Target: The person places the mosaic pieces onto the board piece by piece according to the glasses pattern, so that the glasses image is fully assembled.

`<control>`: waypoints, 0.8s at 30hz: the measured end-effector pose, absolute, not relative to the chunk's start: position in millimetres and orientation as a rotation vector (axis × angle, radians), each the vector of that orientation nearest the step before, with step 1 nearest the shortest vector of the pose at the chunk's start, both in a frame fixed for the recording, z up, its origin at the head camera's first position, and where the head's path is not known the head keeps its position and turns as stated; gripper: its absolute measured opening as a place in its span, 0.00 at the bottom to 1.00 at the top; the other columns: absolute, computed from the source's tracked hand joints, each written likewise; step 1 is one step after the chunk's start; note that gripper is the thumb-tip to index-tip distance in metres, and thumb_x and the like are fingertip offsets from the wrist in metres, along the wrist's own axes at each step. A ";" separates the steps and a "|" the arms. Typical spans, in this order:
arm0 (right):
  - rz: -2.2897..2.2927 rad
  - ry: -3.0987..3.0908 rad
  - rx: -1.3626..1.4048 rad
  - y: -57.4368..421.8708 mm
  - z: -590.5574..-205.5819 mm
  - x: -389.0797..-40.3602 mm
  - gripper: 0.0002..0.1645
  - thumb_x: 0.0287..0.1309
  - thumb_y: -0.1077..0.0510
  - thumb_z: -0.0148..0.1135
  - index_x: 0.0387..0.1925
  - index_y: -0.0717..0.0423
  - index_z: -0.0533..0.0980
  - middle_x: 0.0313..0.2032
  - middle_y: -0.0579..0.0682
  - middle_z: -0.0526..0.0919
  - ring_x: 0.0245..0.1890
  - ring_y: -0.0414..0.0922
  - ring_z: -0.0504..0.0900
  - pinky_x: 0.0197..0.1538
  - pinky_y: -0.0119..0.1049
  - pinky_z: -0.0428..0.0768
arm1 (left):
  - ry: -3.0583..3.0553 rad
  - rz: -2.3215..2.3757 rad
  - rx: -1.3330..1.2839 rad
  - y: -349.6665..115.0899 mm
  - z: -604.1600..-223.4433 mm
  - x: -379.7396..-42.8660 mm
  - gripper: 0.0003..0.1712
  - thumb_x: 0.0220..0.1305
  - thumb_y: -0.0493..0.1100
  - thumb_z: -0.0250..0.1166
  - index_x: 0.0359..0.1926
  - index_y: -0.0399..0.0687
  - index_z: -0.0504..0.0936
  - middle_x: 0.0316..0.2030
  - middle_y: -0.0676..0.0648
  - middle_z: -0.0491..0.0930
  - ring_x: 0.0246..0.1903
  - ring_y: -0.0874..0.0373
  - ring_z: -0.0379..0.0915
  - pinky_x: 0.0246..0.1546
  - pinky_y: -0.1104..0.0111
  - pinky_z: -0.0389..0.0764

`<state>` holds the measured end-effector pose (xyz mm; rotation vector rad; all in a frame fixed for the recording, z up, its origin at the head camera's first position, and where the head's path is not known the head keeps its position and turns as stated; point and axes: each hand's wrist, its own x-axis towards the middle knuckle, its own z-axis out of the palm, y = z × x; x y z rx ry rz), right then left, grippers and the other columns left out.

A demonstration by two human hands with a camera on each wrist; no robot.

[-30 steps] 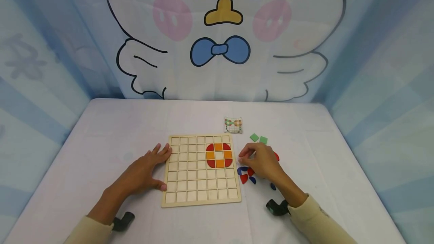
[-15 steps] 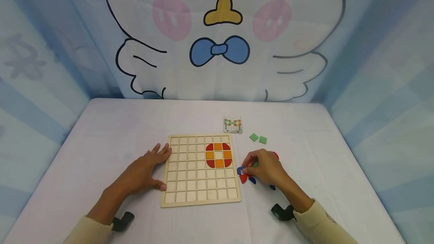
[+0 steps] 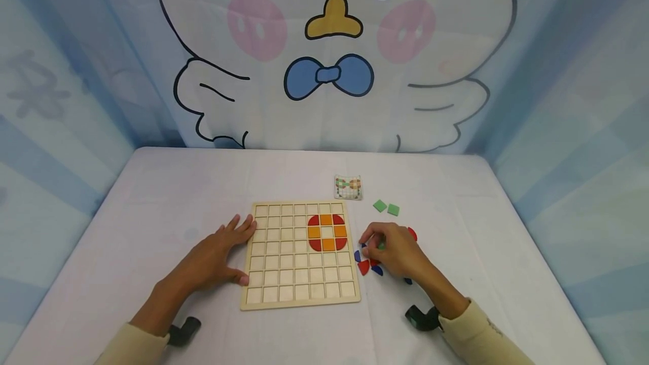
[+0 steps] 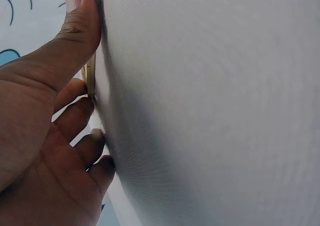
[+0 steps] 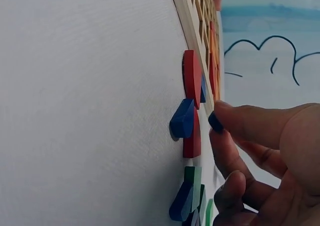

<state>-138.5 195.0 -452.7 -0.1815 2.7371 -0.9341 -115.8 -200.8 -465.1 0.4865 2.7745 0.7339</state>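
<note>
My left hand (image 3: 218, 255) rests against the left edge of a wooden grid board (image 3: 280, 275), fingers spread, thumb near the lower corner. In the left wrist view the thumb (image 4: 77, 40) lies along the board's side. Red quarter-rounds and orange squares (image 3: 326, 219) form a ring in the board's upper right cells. To the right of the board, my right hand (image 3: 392, 248) pinches a small blue tile (image 5: 215, 122) between thumb and finger, close over the loose pieces. Below it lie a red quarter-round tile (image 3: 363, 267) and a blue tile (image 3: 377, 270).
A small pattern card (image 3: 348, 187) lies behind the board. Two green square tiles (image 3: 386, 207) sit to its right. Another red tile (image 3: 413, 233) shows past my right hand, which partly covers the pile. A printed curtain (image 3: 324, 123) hangs behind the table.
My right hand has come down and slightly toward me, over the loose pieces, and has taken a blue tile from beside the board. My left hand and the board stay put.
</note>
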 end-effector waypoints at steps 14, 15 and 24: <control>-1.084 2.727 -0.119 190.1 -448.4 -139.5 0.06 0.61 0.58 0.77 0.36 0.46 0.85 0.30 0.44 0.84 0.27 0.47 0.75 0.25 0.33 0.75 | 2.769 0.742 0.481 -200.3 -464.7 -115.2 0.72 0.39 0.54 0.87 0.83 0.47 0.59 0.84 0.44 0.54 0.84 0.37 0.45 0.82 0.40 0.53; -1.088 2.725 -0.113 189.9 -448.5 -139.6 0.06 0.61 0.58 0.77 0.35 0.46 0.85 0.31 0.45 0.85 0.27 0.47 0.74 0.25 0.33 0.75 | 2.769 0.740 0.476 -200.1 -464.3 -115.2 0.72 0.39 0.54 0.87 0.83 0.48 0.59 0.84 0.44 0.54 0.84 0.37 0.45 0.82 0.40 0.53; -1.113 2.725 -0.081 186.9 -448.6 -140.2 0.06 0.62 0.57 0.77 0.38 0.46 0.85 0.31 0.46 0.83 0.29 0.48 0.74 0.25 0.33 0.75 | 2.773 0.725 0.473 -199.8 -463.5 -115.3 0.72 0.39 0.55 0.87 0.83 0.48 0.59 0.84 0.44 0.53 0.84 0.36 0.45 0.82 0.39 0.54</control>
